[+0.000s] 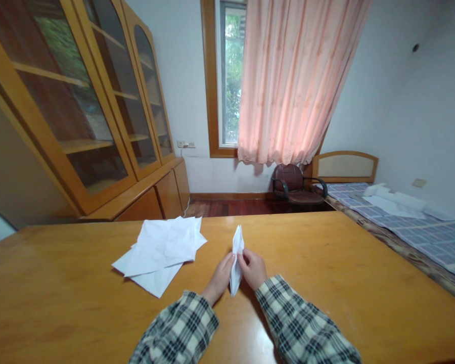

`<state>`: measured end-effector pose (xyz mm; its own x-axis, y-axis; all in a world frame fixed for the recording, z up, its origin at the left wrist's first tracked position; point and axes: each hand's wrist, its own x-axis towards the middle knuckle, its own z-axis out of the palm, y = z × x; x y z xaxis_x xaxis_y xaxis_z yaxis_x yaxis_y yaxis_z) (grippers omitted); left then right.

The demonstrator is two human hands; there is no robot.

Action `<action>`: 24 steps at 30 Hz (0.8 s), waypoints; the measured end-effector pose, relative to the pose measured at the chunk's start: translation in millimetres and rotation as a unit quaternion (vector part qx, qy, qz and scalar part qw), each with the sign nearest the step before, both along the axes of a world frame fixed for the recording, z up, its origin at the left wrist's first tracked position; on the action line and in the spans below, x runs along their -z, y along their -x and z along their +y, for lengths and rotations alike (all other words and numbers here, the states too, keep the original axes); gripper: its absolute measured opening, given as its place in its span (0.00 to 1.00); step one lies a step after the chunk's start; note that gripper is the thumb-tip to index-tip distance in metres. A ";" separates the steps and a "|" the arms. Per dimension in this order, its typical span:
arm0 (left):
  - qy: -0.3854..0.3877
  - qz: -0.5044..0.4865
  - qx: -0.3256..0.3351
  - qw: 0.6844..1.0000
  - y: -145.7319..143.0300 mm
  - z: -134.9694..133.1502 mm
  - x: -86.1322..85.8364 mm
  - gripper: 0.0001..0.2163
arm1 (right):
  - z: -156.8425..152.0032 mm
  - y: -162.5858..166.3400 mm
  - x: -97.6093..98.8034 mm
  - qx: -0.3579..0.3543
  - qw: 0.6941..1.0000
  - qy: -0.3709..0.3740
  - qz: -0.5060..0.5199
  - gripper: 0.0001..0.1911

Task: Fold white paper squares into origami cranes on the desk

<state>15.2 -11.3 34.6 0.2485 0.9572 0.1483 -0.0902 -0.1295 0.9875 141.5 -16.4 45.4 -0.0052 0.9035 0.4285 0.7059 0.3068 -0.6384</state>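
Observation:
Between my two hands is a folded piece of white paper (236,283), narrow and pointed at its far and near ends. My left hand (223,275) pinches its left side near the middle. On the opposite side, the thumb and fingers of my right hand (254,268) are closed on the same paper. The paper is held at or just above the wooden table (307,303); which of these I cannot tell. To the left of my hands lies a loose pile of creased white paper sheets (163,247), its sheets overlapping at different angles.
A glass-fronted wooden cabinet (132,167) stands beyond the table at the left. Past the far edge are a brown armchair (293,184) and a pink curtain (296,81) by a window (231,76). A bed (413,227) with a checked cover runs along the right.

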 end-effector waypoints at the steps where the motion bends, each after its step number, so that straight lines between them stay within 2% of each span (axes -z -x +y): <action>1: 0.001 0.001 -0.001 1.000 0.2 0.2 0.5 0.22 | -0.2 -0.1 -0.3 0.001 1.000 0.001 -0.003 0.21; 8: -0.006 0.022 0.002 1.000 -0.8 3.1 8.8 0.21 | -1.5 -0.8 -3.7 -0.002 1.000 0.019 -0.021 0.23; 17: -0.023 0.062 0.007 0.998 -1.6 -5.5 -7.9 0.20 | -1.1 -1.1 -1.9 0.006 0.999 0.018 -0.037 0.22; 24: -0.022 0.055 0.001 0.998 -2.0 -2.3 -0.1 0.19 | 1.3 -0.4 0.3 0.002 0.999 0.023 -0.039 0.15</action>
<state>17.2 -13.6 34.6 0.2683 0.9495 0.1626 0.0171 -0.1735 0.9847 142.0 -15.1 45.1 -0.0340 0.9222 0.3853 0.7556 0.2760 -0.5940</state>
